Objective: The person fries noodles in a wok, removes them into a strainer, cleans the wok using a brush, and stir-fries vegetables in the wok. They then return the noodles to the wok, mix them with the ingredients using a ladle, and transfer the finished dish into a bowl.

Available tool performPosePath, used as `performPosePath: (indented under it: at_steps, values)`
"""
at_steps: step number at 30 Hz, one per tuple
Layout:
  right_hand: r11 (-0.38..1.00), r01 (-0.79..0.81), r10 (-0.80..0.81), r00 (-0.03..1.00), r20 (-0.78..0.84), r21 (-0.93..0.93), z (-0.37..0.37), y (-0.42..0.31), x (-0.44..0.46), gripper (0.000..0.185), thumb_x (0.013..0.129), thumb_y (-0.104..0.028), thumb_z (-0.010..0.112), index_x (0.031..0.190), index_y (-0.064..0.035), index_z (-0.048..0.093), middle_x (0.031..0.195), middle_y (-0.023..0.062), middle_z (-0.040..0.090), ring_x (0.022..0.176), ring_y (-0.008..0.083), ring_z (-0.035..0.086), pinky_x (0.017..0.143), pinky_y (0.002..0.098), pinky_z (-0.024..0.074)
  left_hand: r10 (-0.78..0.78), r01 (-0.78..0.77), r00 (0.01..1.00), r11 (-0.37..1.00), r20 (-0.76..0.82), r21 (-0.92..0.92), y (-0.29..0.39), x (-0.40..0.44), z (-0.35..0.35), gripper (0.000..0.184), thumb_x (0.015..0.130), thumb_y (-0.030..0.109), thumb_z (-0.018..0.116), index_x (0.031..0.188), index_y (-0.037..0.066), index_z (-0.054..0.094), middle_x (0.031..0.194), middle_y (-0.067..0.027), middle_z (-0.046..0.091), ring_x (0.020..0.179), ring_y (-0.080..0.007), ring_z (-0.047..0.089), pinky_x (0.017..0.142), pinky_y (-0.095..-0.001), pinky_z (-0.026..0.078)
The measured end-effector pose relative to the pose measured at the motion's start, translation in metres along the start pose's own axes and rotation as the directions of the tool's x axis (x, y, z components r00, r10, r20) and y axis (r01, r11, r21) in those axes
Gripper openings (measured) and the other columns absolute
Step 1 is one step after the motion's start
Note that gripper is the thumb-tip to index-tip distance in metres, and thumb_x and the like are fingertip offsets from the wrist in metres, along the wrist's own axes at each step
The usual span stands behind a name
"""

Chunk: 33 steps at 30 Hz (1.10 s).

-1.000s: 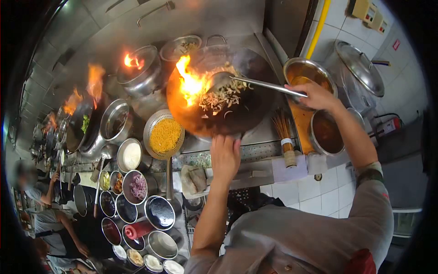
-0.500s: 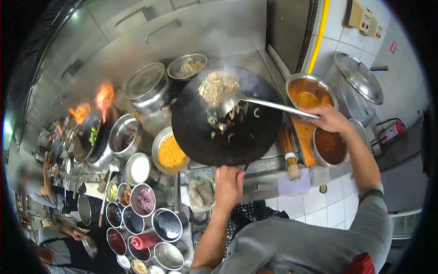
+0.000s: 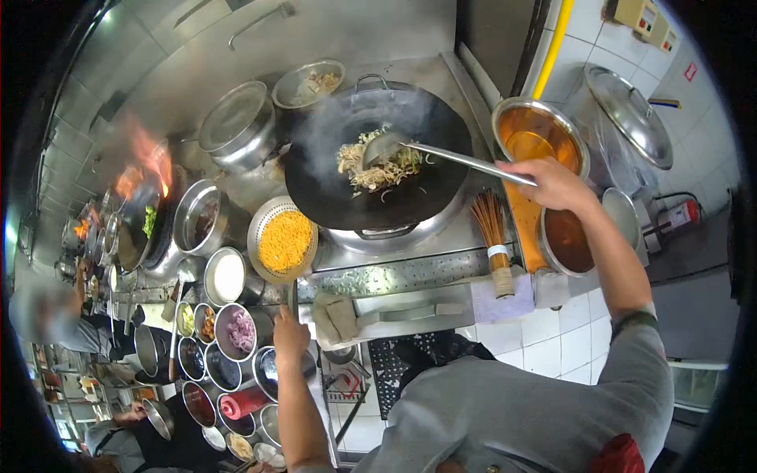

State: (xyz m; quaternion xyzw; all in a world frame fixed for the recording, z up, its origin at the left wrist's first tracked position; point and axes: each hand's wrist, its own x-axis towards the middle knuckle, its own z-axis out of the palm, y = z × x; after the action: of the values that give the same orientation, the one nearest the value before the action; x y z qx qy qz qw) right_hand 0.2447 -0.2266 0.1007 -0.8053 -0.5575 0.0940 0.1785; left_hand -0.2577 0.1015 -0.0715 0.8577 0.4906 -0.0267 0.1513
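Observation:
My right hand (image 3: 544, 180) is closed around the handle of a metal ladle (image 3: 457, 158), whose bowl rests in the chopped food (image 3: 367, 177) inside a black wok (image 3: 331, 189). Pale smoke rises from the wok, which sits on the burner with its near handle free. Below the perforated strainer (image 3: 268, 272), my left hand (image 3: 291, 335) is closed at the lower end of the strainer's handle. Yellow noodles (image 3: 286, 240) fill that strainer.
Left of my left hand are bowls of ingredients and a red bottle (image 3: 243, 403). Flames (image 3: 150, 158) rise from another wok further left. A bamboo brush (image 3: 495, 244) and pots of liquid stand at right. Other people work at far left.
My left hand has left the wok's near edge and moved left to the strainer handle. The wok has come down level, and its flames are gone. The ladle has moved slightly left.

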Motion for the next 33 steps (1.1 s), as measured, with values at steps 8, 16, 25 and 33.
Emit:
performPosePath:
  at_steps: [8, 16, 25, 33]
  values:
    - [0.972, -0.003, 0.008, 1.0, 0.019, -0.237, -0.019, -0.003, 0.013, 0.062, 0.089, -0.006, 0.063, 0.146, -0.0283, 0.055, 0.11, 0.021, 0.07, 0.098, 0.0435, 0.065, 0.091, 0.0474, 0.0529, 0.012, 0.679, 0.731, -0.119, 0.682, -0.725, 0.007, -0.003, -0.048, 0.017, 0.094, 0.012, 0.064, 0.103, -0.001, 0.059, 0.079, -0.0082, 0.061, 0.065, -0.0184, 0.063, 0.05, -0.032, 0.052]
    - [0.649, -0.31, 0.343, 0.934, 0.096, 0.695, -0.009, -0.07, -0.064, 0.061, 0.099, -0.008, 0.058, 0.157, -0.0137, 0.04, 0.08, 0.0031, 0.064, 0.059, 0.0097, 0.057, 0.055, 0.027, 0.0492, -0.106, 0.415, 0.903, -0.047, 0.417, -0.909, 0.055, -0.101, -0.091, 0.02, 0.085, 0.005, 0.062, 0.103, 0.002, 0.054, 0.077, -0.0058, 0.056, 0.05, -0.016, 0.053, 0.042, -0.0309, 0.046]
    - [-0.394, -0.288, -0.193, 0.954, 0.228, 0.873, 0.078, -0.15, -0.007, 0.051, 0.108, -0.025, 0.045, 0.156, -0.0117, 0.033, 0.076, 0.0014, 0.049, 0.041, 0.0058, 0.04, 0.033, 0.0254, 0.0393, 0.002, 0.296, 0.952, 0.246, 0.306, -0.923, 0.107, -0.091, -0.176, 0.029, 0.086, 0.003, 0.061, 0.114, 0.001, 0.054, 0.07, -0.0031, 0.053, 0.049, -0.0127, 0.052, 0.041, -0.0295, 0.045]
    - [-0.264, -0.177, 0.093, 0.974, 0.208, 0.948, 0.061, -0.108, -0.013, 0.047, 0.107, -0.02, 0.05, 0.151, -0.0117, 0.038, 0.079, -0.0016, 0.047, 0.048, 0.0038, 0.041, 0.036, 0.0239, 0.0401, 0.237, 0.239, 0.896, 0.456, 0.376, -0.857, 0.156, 0.057, -0.141, 0.02, 0.088, 0.008, 0.066, 0.105, 0.002, 0.055, 0.072, -0.0032, 0.057, 0.052, -0.013, 0.054, 0.044, -0.0296, 0.046]
